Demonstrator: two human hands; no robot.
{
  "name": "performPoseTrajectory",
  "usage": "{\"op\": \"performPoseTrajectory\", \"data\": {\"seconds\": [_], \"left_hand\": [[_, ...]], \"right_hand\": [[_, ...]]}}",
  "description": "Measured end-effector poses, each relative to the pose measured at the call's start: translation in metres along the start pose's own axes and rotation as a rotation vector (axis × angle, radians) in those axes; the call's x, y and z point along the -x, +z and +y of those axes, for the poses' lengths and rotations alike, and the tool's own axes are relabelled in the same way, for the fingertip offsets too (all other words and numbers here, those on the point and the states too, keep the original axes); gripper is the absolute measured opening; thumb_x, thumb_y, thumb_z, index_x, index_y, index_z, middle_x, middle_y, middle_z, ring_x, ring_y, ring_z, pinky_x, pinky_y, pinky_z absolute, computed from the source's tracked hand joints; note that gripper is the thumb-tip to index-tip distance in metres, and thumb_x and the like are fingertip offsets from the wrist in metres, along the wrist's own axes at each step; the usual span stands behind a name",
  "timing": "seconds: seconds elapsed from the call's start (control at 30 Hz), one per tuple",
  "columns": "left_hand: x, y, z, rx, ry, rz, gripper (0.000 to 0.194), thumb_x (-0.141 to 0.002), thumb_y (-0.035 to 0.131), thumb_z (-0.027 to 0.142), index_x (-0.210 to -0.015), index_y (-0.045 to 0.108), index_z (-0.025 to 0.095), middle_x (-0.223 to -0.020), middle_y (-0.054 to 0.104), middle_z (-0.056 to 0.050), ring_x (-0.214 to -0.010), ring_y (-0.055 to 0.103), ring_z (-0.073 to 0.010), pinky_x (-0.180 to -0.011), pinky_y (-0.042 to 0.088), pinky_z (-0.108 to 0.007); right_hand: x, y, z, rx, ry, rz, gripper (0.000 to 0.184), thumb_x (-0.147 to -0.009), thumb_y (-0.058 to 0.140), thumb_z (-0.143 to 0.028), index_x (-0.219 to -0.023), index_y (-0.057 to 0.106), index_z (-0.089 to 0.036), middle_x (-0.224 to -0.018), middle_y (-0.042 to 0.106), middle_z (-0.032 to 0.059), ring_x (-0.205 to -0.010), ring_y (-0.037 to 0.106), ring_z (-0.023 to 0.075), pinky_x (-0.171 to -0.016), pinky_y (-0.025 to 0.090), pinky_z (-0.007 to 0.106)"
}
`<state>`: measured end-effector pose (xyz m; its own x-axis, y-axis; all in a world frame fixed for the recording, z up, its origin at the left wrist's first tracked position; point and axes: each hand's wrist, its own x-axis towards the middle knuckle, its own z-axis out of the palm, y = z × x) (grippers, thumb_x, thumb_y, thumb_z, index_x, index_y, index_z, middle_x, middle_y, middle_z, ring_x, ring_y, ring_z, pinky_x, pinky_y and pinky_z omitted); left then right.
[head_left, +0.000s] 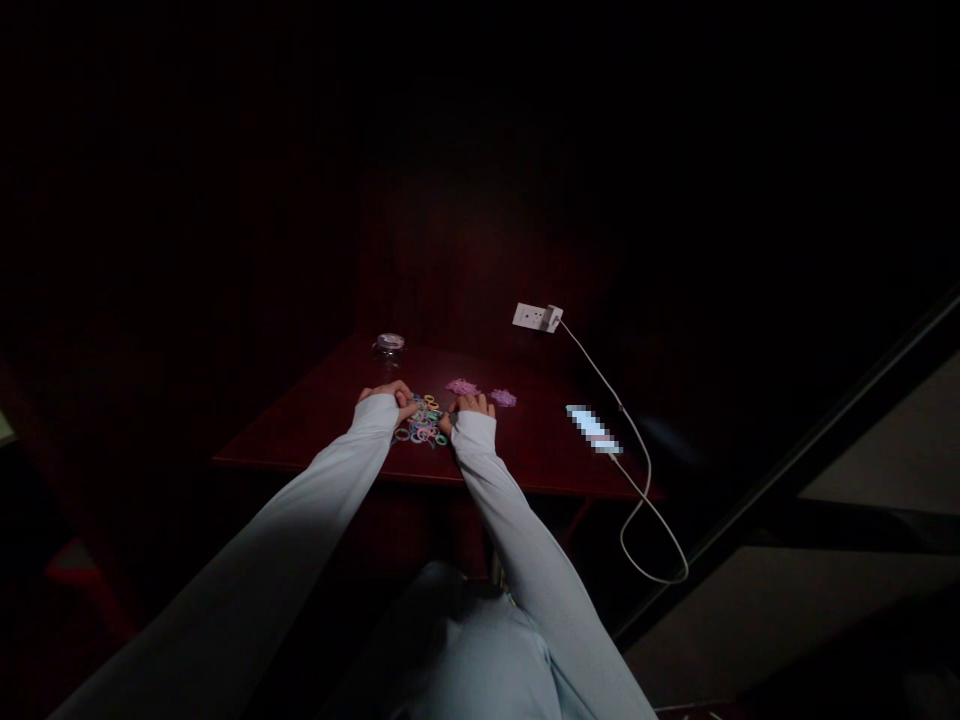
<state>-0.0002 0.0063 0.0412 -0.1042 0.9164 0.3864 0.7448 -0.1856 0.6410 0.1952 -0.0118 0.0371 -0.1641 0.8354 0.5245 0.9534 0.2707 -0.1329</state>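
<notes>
A loose heap of small multicoloured elastic hair ties (424,425) lies near the front of the dark red table. At the left edge of the heap is my left hand (388,392), its fingers curled in and the thumb beside the ties. My right hand (469,406) rests at the heap's right side, fingers bent down toward the tabletop. Whatever either hand has between its fingertips is hidden or too small to name. Just beyond my right hand sit two small clumps, one pink (461,386) and one purple (503,398).
A clear jar with a pale lid (390,343) stands at the table's back left. To the right lies a phone (594,429) with its screen lit. Its white cable (649,470) loops past the table edge up to a charger in the wall socket (529,316). Surroundings are very dark.
</notes>
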Motion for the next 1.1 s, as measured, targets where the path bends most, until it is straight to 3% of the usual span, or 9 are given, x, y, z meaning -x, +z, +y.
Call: {"op": "performPoseTrajectory", "data": {"seconds": [0.53,0.7,0.9,1.0,1.1], "left_hand": [[0.001,0.000,-0.001,-0.036,-0.041,0.032,0.010,-0.076,0.075,0.028,-0.079,0.066,0.025,-0.076,0.074,0.006,-0.076,0.065,-0.0170,-0.089,0.040,-0.033],[0.002,0.003,-0.001,-0.025,0.012,0.031,0.010,-0.075,0.075,0.027,-0.078,0.066,0.025,-0.074,0.075,0.005,-0.075,0.065,-0.0177,-0.090,0.041,-0.035],[-0.001,0.004,-0.002,0.000,0.137,-0.063,0.013,-0.067,0.078,0.026,-0.074,0.067,0.025,-0.071,0.072,0.005,-0.075,0.064,-0.0169,-0.087,0.044,-0.032],[-0.004,0.008,-0.007,0.144,0.205,-0.191,0.013,-0.066,0.074,0.027,-0.076,0.067,0.023,-0.068,0.069,0.005,-0.068,0.061,-0.0144,-0.077,0.047,-0.028],[-0.007,0.013,-0.014,0.279,0.218,-0.210,0.014,-0.065,0.071,0.028,-0.077,0.067,0.022,-0.068,0.066,0.004,-0.065,0.057,-0.0133,-0.066,0.045,-0.025]], "right_hand": [[-0.001,0.008,0.004,0.013,0.041,0.051,0.011,-0.091,0.064,-0.025,-0.098,0.072,-0.020,-0.109,0.073,0.0136,-0.111,0.054,0.0309,-0.092,0.037,0.040],[-0.001,0.008,0.003,0.041,0.027,0.046,0.012,-0.092,0.063,-0.024,-0.099,0.072,-0.020,-0.111,0.072,0.0132,-0.113,0.054,0.0313,-0.094,0.037,0.040],[0.001,0.002,0.000,-0.056,-0.115,0.005,0.008,-0.092,0.068,-0.025,-0.098,0.070,-0.022,-0.109,0.073,0.0083,-0.110,0.055,0.0268,-0.092,0.038,0.035],[0.001,-0.002,-0.001,-0.102,-0.191,-0.035,0.008,-0.092,0.071,-0.027,-0.099,0.070,-0.024,-0.108,0.072,0.0050,-0.108,0.055,0.0241,-0.090,0.039,0.032],[0.002,-0.004,-0.001,-0.160,-0.198,-0.052,0.009,-0.094,0.071,-0.031,-0.100,0.070,-0.024,-0.110,0.071,0.0040,-0.108,0.055,0.0232,-0.091,0.040,0.031]]}}
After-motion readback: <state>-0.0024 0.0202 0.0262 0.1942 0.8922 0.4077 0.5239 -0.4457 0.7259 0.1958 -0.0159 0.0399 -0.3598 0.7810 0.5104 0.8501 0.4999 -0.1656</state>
